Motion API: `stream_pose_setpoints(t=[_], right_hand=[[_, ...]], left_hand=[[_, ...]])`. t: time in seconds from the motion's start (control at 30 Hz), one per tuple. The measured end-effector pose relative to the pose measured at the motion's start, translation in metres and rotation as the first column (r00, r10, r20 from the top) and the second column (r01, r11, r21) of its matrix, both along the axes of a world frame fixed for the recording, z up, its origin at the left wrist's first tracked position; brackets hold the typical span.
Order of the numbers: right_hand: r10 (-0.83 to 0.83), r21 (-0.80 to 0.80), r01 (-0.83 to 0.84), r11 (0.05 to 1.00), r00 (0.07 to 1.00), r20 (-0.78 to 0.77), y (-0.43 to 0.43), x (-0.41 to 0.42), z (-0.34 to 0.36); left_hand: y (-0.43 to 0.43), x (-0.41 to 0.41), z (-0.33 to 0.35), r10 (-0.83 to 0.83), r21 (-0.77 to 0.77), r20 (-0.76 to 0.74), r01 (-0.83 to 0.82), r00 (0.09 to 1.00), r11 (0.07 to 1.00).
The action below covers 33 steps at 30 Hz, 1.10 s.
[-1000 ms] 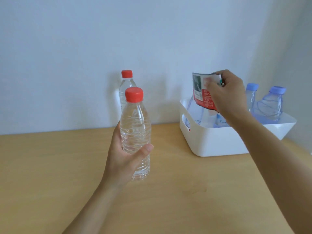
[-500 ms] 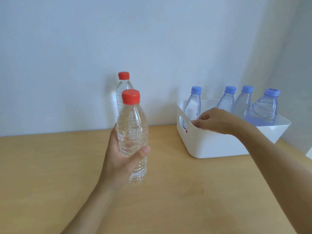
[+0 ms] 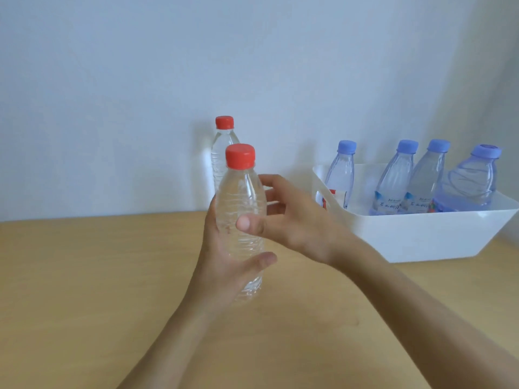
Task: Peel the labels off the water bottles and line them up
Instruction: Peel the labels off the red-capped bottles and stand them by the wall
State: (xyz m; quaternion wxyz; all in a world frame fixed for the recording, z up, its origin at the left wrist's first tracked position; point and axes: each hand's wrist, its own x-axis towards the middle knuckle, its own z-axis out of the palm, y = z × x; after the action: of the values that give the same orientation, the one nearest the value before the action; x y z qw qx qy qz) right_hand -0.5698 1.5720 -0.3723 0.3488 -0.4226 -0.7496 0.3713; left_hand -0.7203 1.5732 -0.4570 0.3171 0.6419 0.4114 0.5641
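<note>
My left hand (image 3: 222,265) grips a clear, label-free bottle with a red cap (image 3: 241,209), held upright just above the wooden table (image 3: 84,290). My right hand (image 3: 292,217) is at the bottle's right side, fingers spread behind it and the thumb against its front; it holds nothing else. A second bare red-capped bottle (image 3: 223,147) stands by the wall behind. Several blue-capped bottles (image 3: 393,181) with labels stand in a white bin (image 3: 421,234) at the right. A peeled red and white label (image 3: 331,196) lies at the bin's left end.
A pale wall runs close behind the table. The bin takes up the right rear corner. Bare tabletop stretches to the left of the standing bottle and in front of my hands.
My right hand dropped the peeled label into the bin, then moved left to the bottle in my left hand. The left hand kept hold of the bottle.
</note>
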Motion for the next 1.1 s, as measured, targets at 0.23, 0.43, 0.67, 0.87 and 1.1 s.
stream_pose_setpoints(t=[0.23, 0.43, 0.67, 0.87, 1.1], right_hand=[[-0.161, 0.043, 0.167, 0.985, 0.98, -0.115, 0.027, -0.024, -0.05], [-0.435, 0.111, 0.462, 0.88, 0.877, -0.206, 0.076, -0.026, -0.056], [-0.473, 0.105, 0.512, 0.853, 0.842, -0.259, 0.128, -0.033, -0.062], [-0.455, 0.147, 0.511, 0.847, 0.839, -0.299, 0.134, -0.029, -0.072], [-0.432, 0.139, 0.472, 0.871, 0.869, -0.24, 0.133, -0.027, -0.081]], left_hand=[[0.013, -0.002, -0.014, 0.073, -0.147, -0.318, -0.125, 0.945, 0.981], [0.005, -0.006, -0.015, 0.133, -0.194, -0.422, -0.233, 0.897, 0.953], [0.009, 0.0, -0.017, 0.063, -0.228, -0.525, -0.212, 0.849, 0.95], [0.012, 0.002, -0.018, 0.049, -0.25, -0.52, -0.207, 0.852, 0.946], [0.013, 0.003, -0.02, 0.013, -0.29, -0.551, -0.207, 0.834, 0.934]])
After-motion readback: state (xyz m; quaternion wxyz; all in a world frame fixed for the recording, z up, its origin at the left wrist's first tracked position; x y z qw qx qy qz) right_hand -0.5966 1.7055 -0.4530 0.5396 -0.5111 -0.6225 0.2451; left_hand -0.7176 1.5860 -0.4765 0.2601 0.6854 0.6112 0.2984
